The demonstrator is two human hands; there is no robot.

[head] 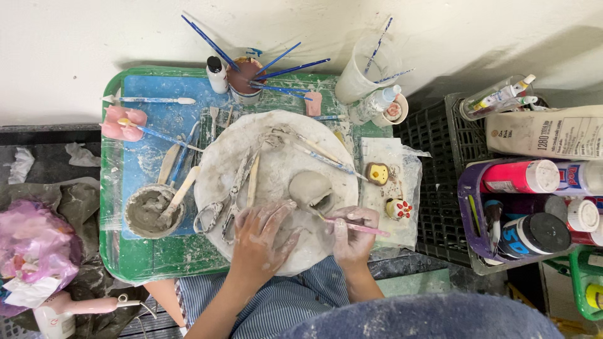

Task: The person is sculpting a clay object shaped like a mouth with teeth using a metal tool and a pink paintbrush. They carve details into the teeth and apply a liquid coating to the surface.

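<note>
Clay piece [311, 190] on round board [220, 157], left hand [260, 238] flat beside it; right hand [353, 235] gripping pink tool [358, 227]

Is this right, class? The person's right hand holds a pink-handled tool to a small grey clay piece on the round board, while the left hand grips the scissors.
Not quite. In the head view the left hand rests flat on the round board, beside the scissors, not gripping them. The right hand does hold the pink-handled tool to the clay piece.
</note>
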